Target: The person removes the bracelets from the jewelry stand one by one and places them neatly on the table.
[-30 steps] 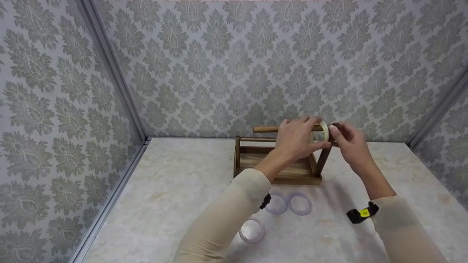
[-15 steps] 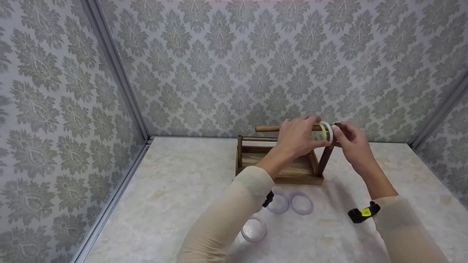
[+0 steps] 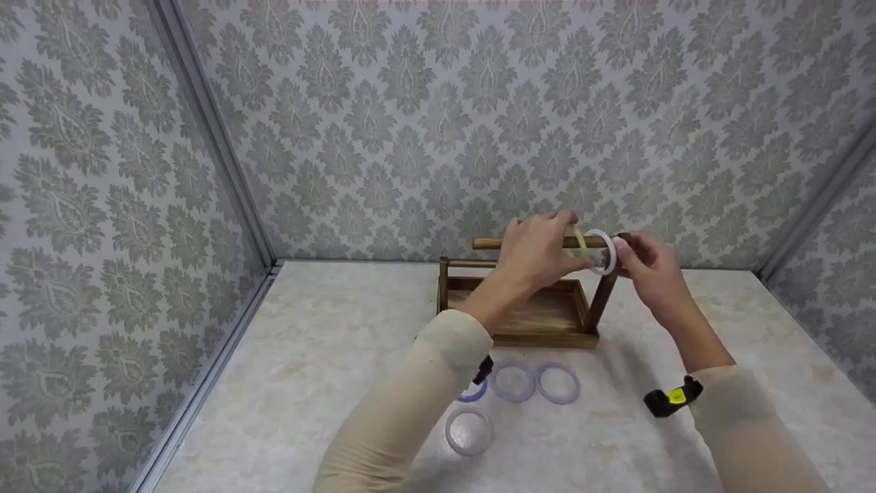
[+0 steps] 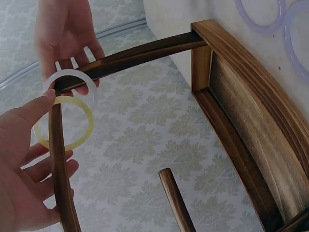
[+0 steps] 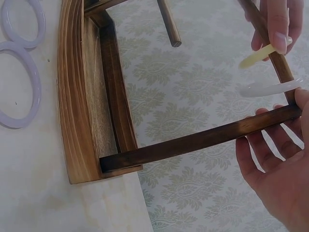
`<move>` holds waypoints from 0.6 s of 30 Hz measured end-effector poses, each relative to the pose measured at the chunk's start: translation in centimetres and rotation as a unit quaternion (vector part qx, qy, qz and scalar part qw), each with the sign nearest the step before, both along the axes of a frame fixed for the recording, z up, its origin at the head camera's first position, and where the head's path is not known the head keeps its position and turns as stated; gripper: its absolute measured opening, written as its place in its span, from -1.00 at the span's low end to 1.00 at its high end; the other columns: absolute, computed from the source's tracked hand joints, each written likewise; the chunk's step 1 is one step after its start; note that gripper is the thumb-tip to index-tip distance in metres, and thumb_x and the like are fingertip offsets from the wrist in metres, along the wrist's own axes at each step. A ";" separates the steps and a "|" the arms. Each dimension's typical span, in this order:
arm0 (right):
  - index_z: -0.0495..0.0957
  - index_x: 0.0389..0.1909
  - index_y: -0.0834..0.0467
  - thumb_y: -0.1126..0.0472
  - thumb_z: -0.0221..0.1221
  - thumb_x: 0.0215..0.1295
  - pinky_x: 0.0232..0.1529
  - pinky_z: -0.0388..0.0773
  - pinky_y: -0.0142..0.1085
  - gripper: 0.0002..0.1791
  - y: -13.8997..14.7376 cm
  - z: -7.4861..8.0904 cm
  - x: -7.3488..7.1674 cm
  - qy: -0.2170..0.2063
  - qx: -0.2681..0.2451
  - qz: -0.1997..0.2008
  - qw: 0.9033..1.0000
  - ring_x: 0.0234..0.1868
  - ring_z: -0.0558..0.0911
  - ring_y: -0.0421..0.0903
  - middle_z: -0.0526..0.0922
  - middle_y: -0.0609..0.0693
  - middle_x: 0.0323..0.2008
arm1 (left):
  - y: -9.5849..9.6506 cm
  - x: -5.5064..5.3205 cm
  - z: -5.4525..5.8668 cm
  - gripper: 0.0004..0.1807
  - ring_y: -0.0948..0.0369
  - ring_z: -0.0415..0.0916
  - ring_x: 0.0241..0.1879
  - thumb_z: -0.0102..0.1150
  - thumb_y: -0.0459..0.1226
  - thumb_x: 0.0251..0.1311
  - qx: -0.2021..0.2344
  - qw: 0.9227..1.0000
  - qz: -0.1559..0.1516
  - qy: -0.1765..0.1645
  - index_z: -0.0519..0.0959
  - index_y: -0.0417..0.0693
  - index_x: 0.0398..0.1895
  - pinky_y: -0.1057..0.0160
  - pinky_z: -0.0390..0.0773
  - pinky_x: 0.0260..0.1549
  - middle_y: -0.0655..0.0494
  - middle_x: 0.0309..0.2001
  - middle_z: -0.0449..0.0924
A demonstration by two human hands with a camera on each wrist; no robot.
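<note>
Leftward along the bar (image 3: 487, 243), the left hand (image 3: 534, 250) has shifted with the yellow ring (image 4: 90, 123) since the earlier frame, opening a gap to the white ring (image 4: 72, 72). Nearest on the surface (image 3: 328, 383) lies a pale ring (image 3: 491, 433); just beyond are a blue ring (image 3: 475, 397), partly hidden by the left sleeve (image 3: 404, 404), and two lilac rings (image 3: 577, 383) to its right. Farther stands the wooden stand (image 3: 551, 339), its post (image 3: 602, 301) rising at the right to carry the bar. Both upper rings are around the bar, the white one by its right end. The left hand pinches the yellow ring; the right hand (image 3: 653, 267) has its fingers curled about the post's top. The rings look light, stiff and smooth, likely slippery and perhaps brittle, best taken by the rim between thumb and fingertip. Behind rises the patterned wall (image 3: 410, 123).
</note>
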State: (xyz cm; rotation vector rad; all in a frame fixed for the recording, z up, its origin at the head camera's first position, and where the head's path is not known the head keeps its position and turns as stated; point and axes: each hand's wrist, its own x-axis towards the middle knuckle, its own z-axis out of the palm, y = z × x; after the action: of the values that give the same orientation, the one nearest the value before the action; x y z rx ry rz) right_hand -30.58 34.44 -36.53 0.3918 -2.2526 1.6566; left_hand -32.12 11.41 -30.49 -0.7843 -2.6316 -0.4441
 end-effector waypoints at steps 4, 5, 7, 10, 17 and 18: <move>0.51 0.25 0.37 -0.06 0.09 0.64 -0.04 0.70 -0.36 -0.44 0.0 -0.2 -0.2 -0.002 0.008 -0.012 1.000 -0.01 0.72 -0.02 0.68 0.10 -0.04 | -1.3 0.0 0.0 -0.27 0.20 0.64 0.06 0.44 0.30 0.18 0.003 1.000 -0.016 -0.003 0.54 0.20 0.30 0.04 0.49 0.14 0.26 0.11 0.71; 0.51 0.25 0.37 -0.07 0.09 0.64 -0.03 0.70 -0.36 -0.44 0.0 -0.3 -0.2 -0.003 0.010 -0.016 1.000 -0.01 0.72 -0.03 0.68 0.08 -0.05 | -1.7 -0.1 0.0 -0.28 0.20 0.64 0.06 0.45 0.29 0.18 0.004 1.000 -0.020 -0.004 0.53 0.19 0.29 0.03 0.48 0.16 0.26 0.11 0.71; 0.50 0.26 0.37 -0.06 0.09 0.65 -0.03 0.70 -0.37 -0.45 0.1 -0.3 -0.3 -0.004 0.011 -0.018 1.000 -0.03 0.72 -0.08 0.69 0.04 -0.07 | -2.5 -0.2 -0.1 -0.30 0.19 0.64 0.07 0.47 0.27 0.17 0.009 1.000 -0.025 -0.006 0.53 0.17 0.26 0.00 0.46 0.20 0.26 0.08 0.71; 0.50 0.26 0.38 -0.05 0.09 0.65 -0.03 0.70 -0.37 -0.45 0.0 -0.3 -0.3 -0.003 0.012 -0.018 1.000 -0.04 0.71 -0.12 0.69 0.00 -0.10 | -3.8 -0.3 -0.3 -0.31 0.19 0.63 0.10 0.50 0.24 0.16 0.020 0.999 -0.027 -0.009 0.52 0.15 0.23 -0.02 0.44 0.24 0.26 0.07 0.71; 0.52 0.22 0.38 -0.05 0.09 0.65 -0.04 0.70 -0.37 -0.46 -0.2 -0.1 0.0 0.005 0.013 -0.014 1.000 -0.06 0.71 -0.14 0.69 -0.01 -0.12 | -6.9 -0.6 -0.7 -0.31 0.18 0.63 0.16 0.53 0.18 0.17 0.059 0.997 -0.053 -0.009 0.54 0.09 0.25 -0.03 0.39 0.30 0.20 0.21 0.69; 0.52 0.23 0.38 -0.05 0.09 0.65 -0.04 0.70 -0.38 -0.46 -0.2 -0.1 0.0 0.006 0.013 -0.013 1.000 -0.06 0.71 -0.14 0.70 -0.01 -0.12 | -7.3 -0.7 -0.8 -0.32 0.16 0.63 0.17 0.54 0.16 0.17 0.067 0.996 -0.059 -0.008 0.54 0.08 0.25 -0.04 0.39 0.31 0.19 0.21 0.69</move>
State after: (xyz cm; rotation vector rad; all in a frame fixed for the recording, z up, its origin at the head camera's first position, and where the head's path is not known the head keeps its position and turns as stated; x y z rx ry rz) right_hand -30.54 34.23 -36.63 0.3745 -2.2632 1.6098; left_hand -32.78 4.11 -31.31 -0.8991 -2.5474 -0.6561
